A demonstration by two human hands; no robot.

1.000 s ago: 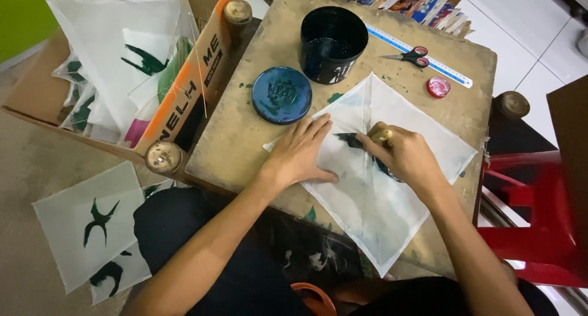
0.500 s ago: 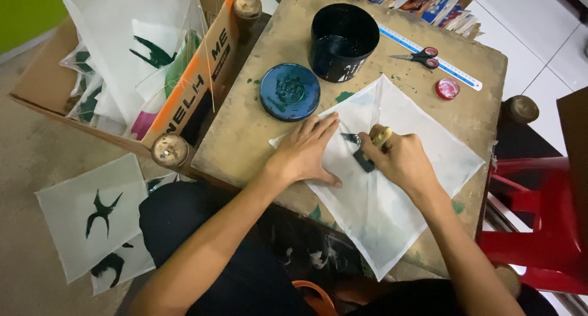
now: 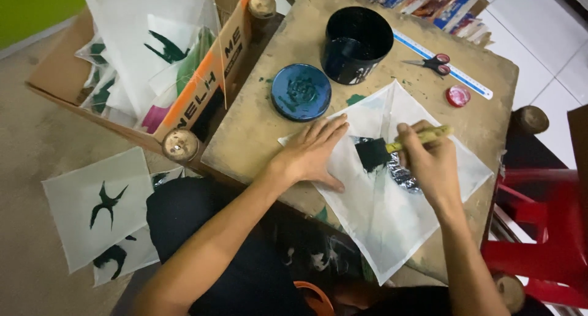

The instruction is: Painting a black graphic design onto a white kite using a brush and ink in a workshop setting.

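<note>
A thin white square sheet (image 3: 392, 224) lies corner-on across a worn wooden table (image 3: 257, 120). My left hand (image 3: 312, 150) presses flat on the sheet's left part, fingers spread. My right hand (image 3: 429, 163) grips a paintbrush (image 3: 392, 147) with a yellow handle and dark bristles, the bristles touching the sheet's middle. A dark green painted patch (image 3: 401, 178) shows on the sheet beside my right hand. A black paint pot (image 3: 357, 44) stands open at the table's far side, with its round blue-green lid (image 3: 301, 91) lying beside it.
Scissors (image 3: 432, 63), a long ruler (image 3: 441, 64) and a small red cap (image 3: 457, 96) lie at the far right. A cardboard box (image 3: 202, 89) of painted sheets stands left. Painted sheets (image 3: 101, 209) lie on the floor. A red plastic chair (image 3: 545, 242) is right.
My right hand has drawn the brush rightward and turned it, so the bristles and yellow handle now show. My left hand stays pressed on the sheet. The camera has moved closer.
</note>
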